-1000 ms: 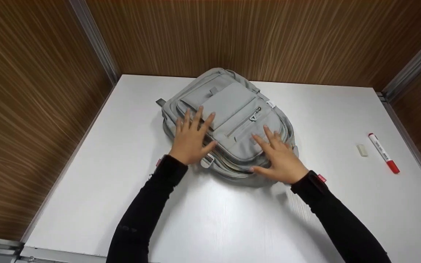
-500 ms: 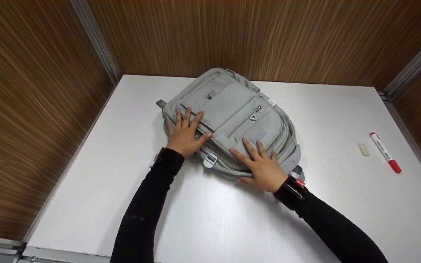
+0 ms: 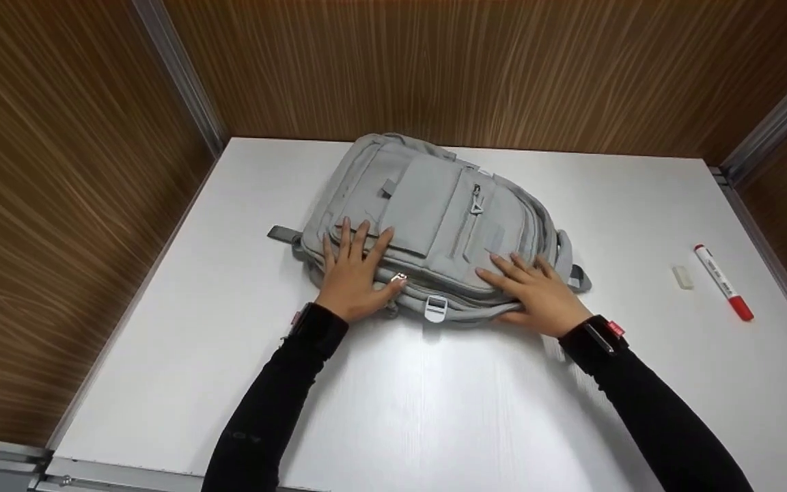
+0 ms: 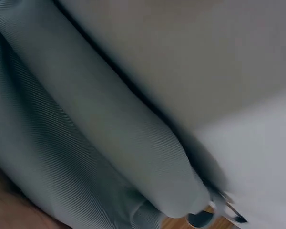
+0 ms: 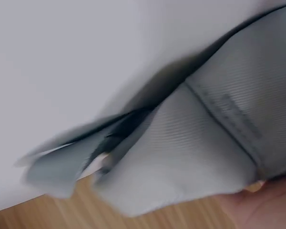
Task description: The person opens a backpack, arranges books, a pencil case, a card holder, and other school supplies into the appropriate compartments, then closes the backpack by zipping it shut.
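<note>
A grey backpack (image 3: 421, 205) lies on the white table with its front pocket side up. My left hand (image 3: 356, 280) rests on its near left edge, fingers spread straight over the pocket and thumb beside a small metal zipper pull (image 3: 399, 277). At the near right, my right hand (image 3: 537, 294) lies with straight fingers on the bag's top face, the thumb lower along its side. Between the hands hangs a pale strap buckle (image 3: 436, 309). Grey ribbed fabric (image 4: 109, 119) fills much of the left wrist view. In the right wrist view a grey strap (image 5: 181, 143) appears beside the hand.
Right of the bag, an eraser-like pale block (image 3: 682, 277) and a red-and-white marker (image 3: 723, 281) lie on the white table (image 3: 393, 410). Wood-grain panels (image 3: 462, 75) stand behind and at both sides. A strap end (image 3: 284, 234) sticks out at the bag's left.
The backpack has turned, its left end coming nearer and its buckle shifting right. My right hand went left and nearer, then right and back. My left hand stays on the near left edge.
</note>
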Demonstrator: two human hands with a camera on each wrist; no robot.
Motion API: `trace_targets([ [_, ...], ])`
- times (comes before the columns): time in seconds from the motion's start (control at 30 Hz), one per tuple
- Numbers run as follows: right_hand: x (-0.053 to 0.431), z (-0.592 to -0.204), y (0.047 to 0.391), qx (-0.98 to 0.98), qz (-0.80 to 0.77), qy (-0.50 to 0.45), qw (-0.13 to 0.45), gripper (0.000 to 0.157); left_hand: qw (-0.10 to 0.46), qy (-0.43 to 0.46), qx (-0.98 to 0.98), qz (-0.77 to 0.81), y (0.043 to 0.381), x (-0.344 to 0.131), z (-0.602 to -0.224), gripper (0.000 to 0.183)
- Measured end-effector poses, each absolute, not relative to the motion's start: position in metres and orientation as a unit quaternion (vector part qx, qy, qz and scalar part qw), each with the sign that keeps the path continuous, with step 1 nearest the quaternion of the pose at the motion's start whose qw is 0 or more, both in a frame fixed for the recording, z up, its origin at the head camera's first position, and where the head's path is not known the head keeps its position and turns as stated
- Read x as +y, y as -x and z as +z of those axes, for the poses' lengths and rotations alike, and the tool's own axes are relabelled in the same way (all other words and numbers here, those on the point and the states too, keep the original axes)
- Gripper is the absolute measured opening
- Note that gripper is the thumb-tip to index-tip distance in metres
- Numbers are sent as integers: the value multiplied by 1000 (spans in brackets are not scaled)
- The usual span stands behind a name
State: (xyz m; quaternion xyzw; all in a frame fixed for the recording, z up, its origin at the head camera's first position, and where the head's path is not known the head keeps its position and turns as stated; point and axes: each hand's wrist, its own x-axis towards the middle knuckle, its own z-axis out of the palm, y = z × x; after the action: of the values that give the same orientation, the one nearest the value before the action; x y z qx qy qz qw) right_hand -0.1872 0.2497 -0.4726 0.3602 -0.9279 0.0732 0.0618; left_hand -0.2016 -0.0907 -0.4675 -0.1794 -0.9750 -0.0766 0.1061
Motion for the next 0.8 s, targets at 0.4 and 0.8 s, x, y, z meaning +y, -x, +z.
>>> trace_targets([
  [0.4, 286, -471, 201, -946, 115, -298, 49, 75, 120, 181, -976, -35, 166, -59, -472, 103],
  [0.8, 238, -452, 183, -911, 123, -368, 141, 70, 140, 175, -972, -73, 169, -64, -463, 67],
])
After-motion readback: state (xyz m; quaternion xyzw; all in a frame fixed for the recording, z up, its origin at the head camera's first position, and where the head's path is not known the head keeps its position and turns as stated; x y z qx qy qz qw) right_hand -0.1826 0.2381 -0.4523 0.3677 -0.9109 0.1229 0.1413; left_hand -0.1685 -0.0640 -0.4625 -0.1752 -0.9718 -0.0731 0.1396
